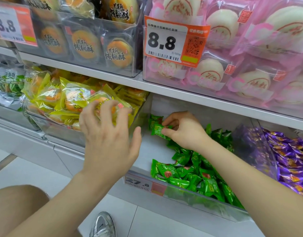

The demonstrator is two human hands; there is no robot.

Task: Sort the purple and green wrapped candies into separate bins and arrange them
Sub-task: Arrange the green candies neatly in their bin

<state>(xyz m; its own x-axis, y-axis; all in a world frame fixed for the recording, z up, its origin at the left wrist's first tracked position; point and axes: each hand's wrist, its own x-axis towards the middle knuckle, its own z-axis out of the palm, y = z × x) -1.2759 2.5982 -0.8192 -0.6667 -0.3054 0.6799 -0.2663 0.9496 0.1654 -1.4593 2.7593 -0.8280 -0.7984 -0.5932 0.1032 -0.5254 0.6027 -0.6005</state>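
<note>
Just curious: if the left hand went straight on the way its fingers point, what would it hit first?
Probably the yellow-wrapped pastries just beyond the left hand; depth is hard to judge.

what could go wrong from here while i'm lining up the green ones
The right hand only pinches the green foil-wrapped candy, so it may slip. The left hand hovers by the heaped yellow plastic packets; a bump might spill some. The right forearm crosses the loose green pile and could nudge candies over the front wall of the clear plastic bin.
</note>
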